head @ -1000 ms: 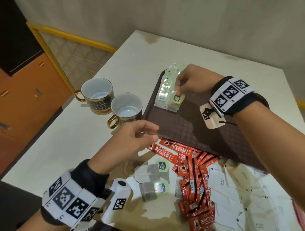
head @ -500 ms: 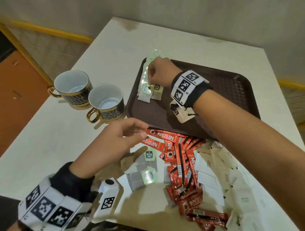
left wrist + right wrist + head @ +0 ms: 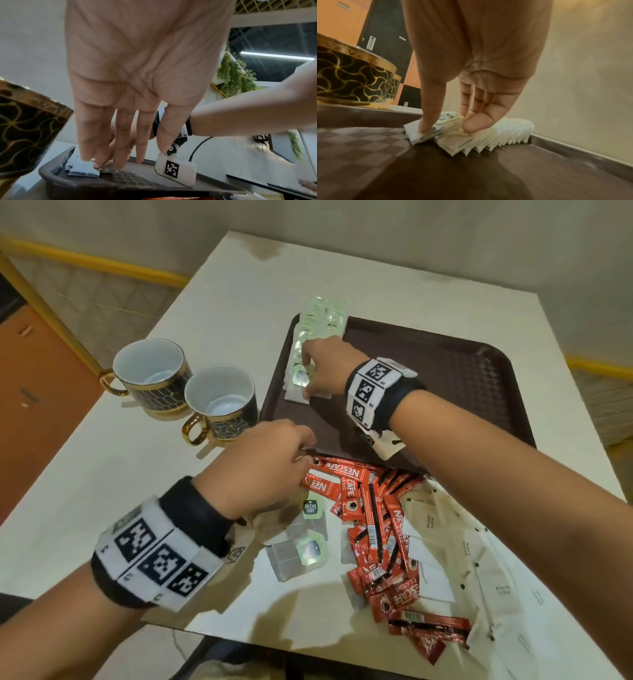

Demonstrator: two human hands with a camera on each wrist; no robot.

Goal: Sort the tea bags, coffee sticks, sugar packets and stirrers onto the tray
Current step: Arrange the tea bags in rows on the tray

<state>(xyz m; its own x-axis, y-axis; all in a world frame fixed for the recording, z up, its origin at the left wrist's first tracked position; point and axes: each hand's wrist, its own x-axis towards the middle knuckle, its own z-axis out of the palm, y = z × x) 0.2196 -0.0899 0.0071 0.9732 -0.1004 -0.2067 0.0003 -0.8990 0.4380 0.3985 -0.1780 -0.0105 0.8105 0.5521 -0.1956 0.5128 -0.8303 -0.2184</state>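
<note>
A brown tray [image 3: 445, 371] lies at the back right of the white table. A row of green-tagged tea bags [image 3: 320, 320] runs along its left edge. My right hand [image 3: 305, 374] is at the row's near end, with thumb and fingertips pinching a tea bag [image 3: 298, 378] down onto the tray. In the right wrist view the thumb presses that tea bag [image 3: 426, 132] beside the overlapping row [image 3: 505, 129]. My left hand [image 3: 301, 450] hovers empty over the tray's front left corner, fingers straight. Red coffee sticks [image 3: 373, 515], white sugar packets [image 3: 445, 542] and two loose tea bags [image 3: 301, 546] lie on the table.
Two black-and-gold cups [image 3: 150, 374] [image 3: 221, 402] stand left of the tray, the nearer one close to my left hand. The table's front edge [image 3: 239, 628] runs just below the loose packets. No stirrers are in sight.
My right hand has lowered the tea bag onto the near end of the row. My left hand has moved forward toward the tray's front corner.
</note>
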